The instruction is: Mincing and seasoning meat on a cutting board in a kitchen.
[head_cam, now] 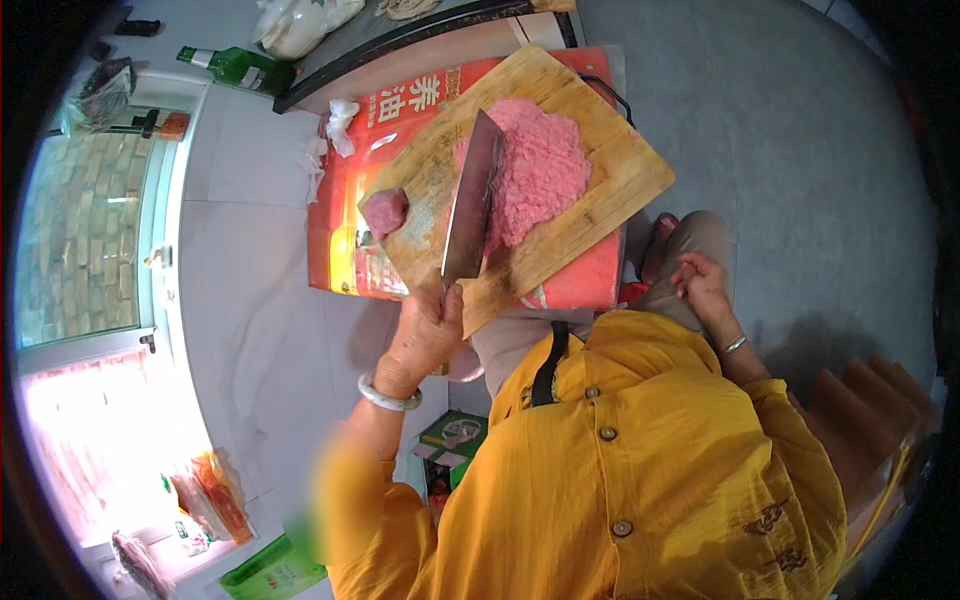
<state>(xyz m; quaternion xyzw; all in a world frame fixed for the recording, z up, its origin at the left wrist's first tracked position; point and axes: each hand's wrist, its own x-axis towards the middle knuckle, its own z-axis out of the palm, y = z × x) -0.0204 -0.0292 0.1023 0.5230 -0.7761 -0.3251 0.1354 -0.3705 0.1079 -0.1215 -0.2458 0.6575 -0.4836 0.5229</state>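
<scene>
My left hand, with a pale bangle at the wrist, is closed round the handle of a cleaver. Its broad blade lies over the left part of a flat heap of pink minced meat. The mince is spread on a worn wooden cutting board, which sits at a slant on a red printed box. A small chunk of raw meat rests at the board's left corner, apart from the blade. My right hand, with a silver bracelet, is over my right knee, empty, its fingers loosely bent and slightly apart.
Crumpled white tissue lies on the box's left edge. Beyond the box are a dark-edged surface, a green glass bottle and a white plastic bag. A green carton stands beside me on the left, near a glazed door.
</scene>
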